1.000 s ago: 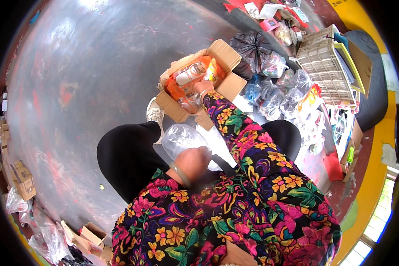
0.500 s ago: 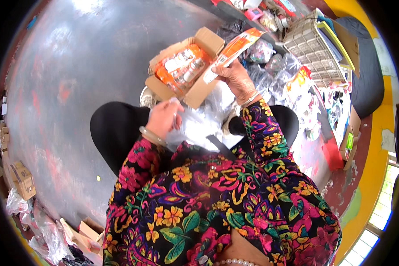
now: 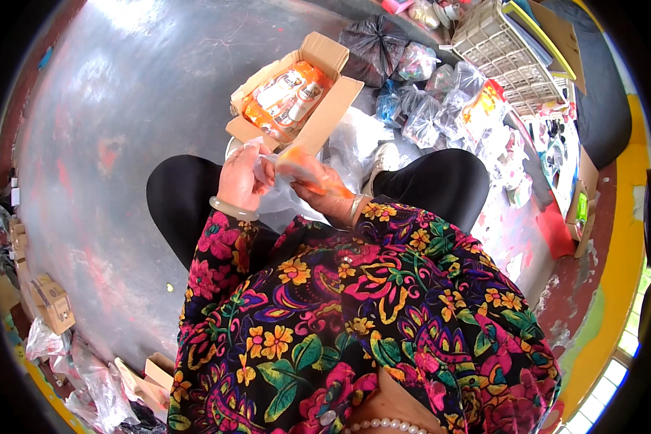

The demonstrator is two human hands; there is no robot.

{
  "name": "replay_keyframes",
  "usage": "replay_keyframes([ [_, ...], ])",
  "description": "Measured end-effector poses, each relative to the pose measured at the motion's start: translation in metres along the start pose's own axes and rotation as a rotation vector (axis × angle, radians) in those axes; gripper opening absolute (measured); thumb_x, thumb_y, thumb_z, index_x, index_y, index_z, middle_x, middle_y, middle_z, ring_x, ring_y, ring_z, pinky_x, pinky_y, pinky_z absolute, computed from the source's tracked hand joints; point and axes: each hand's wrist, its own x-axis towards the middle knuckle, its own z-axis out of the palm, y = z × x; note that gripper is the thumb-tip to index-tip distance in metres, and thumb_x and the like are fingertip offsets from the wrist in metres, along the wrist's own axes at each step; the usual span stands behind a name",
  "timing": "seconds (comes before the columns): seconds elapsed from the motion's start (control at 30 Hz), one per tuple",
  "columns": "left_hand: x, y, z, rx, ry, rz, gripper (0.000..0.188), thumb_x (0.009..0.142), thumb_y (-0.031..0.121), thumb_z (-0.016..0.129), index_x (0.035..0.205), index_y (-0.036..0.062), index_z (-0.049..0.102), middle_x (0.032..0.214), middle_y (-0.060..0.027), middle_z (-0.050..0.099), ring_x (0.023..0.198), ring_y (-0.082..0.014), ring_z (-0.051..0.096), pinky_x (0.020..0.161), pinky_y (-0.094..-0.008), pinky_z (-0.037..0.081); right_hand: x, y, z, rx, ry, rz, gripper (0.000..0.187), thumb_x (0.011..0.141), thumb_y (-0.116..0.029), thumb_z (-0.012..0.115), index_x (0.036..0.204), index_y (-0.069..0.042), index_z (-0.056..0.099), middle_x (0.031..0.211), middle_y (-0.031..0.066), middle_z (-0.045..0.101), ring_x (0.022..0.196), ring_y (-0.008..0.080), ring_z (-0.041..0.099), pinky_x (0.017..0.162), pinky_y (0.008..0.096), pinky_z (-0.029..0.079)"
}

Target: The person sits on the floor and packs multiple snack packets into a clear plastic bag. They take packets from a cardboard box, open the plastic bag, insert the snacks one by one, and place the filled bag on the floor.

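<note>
My left hand (image 3: 243, 179) is closed, its fingers pinching the edge of a clear plastic bag (image 3: 267, 155). Close beside it, my right hand (image 3: 331, 197) grips an orange-and-white packet (image 3: 296, 163), smeared by motion; its far end meets the bag near my left fingers. Whether the packet is inside the bag, I cannot tell. Just beyond both hands stands an open cardboard box (image 3: 330, 119) holding similar orange-and-white packets (image 3: 286, 101). More clear plastic (image 3: 347, 145) lies between my legs, under and beside the box.
Filled bags, including a black bag (image 3: 372, 49) and several clear bags (image 3: 419, 126), lie beyond my right knee. A grey plastic crate (image 3: 510, 61) stands at the far right. Cardboard boxes (image 3: 50, 302) and loose plastic (image 3: 98, 383) line the lower left. My bent knees flank the work area.
My right hand has brought the packet down and left, away from above the box, to my left hand. The box and floor items appear slightly higher in view.
</note>
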Motion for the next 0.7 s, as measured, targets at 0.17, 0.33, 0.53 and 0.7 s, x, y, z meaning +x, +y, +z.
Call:
replay_keyframes([
  [0.17, -0.014, 0.012, 0.003, 0.127, 0.066, 0.043, 0.022, 0.088, 0.024, 0.045, 0.090, 0.0038, 0.054, 0.053, -0.0049, 0.052, 0.039, -0.0105, 0.045, 0.033, -0.0187, 0.029, -0.005, 0.021, 0.010, 0.012, -0.393, 0.307, 0.042, 0.076, -0.009, 0.051, 0.116, -0.011, 0.038, 0.098, 0.0175, 0.055, 0.085, 0.0355, 0.056, 0.073, 0.0395, 0.047],
  [0.33, -0.024, 0.014, 0.003, 0.052, 0.058, 0.008, 0.026, 0.088, 0.025, 0.046, 0.098, 0.0034, 0.056, 0.053, -0.0040, 0.052, 0.039, -0.0100, 0.045, 0.033, -0.0183, 0.031, -0.007, 0.017, 0.011, -0.050, -0.457, 0.220, 0.048, 0.076, -0.011, 0.049, 0.121, -0.016, 0.034, 0.093, 0.0189, 0.057, 0.080, 0.0377, 0.056, 0.069, 0.0423, 0.046],
  [0.53, -0.033, 0.022, 0.005, 0.131, 0.001, 0.045, 0.027, 0.088, 0.024, 0.046, 0.102, 0.0037, 0.057, 0.054, -0.0035, 0.051, 0.039, -0.0097, 0.045, 0.034, -0.0183, 0.032, -0.004, 0.028, 0.027, 0.132, -0.606, 0.156, 0.049, 0.074, -0.014, 0.047, 0.122, -0.018, 0.035, 0.081, 0.0190, 0.058, 0.076, 0.0389, 0.055, 0.066, 0.0456, 0.044],
  [0.7, -0.040, 0.034, 0.012, 0.199, 0.087, 0.118, 0.029, 0.088, 0.023, 0.045, 0.105, 0.0022, 0.056, 0.055, -0.0040, 0.050, 0.043, -0.0102, 0.045, 0.035, -0.0179, 0.029, 0.000, 0.030, 0.028, 0.340, -0.110, 0.071, 0.034, 0.078, -0.014, 0.051, 0.111, -0.010, 0.049, 0.091, 0.0116, 0.060, 0.085, 0.0281, 0.057, 0.074, 0.0349, 0.045],
])
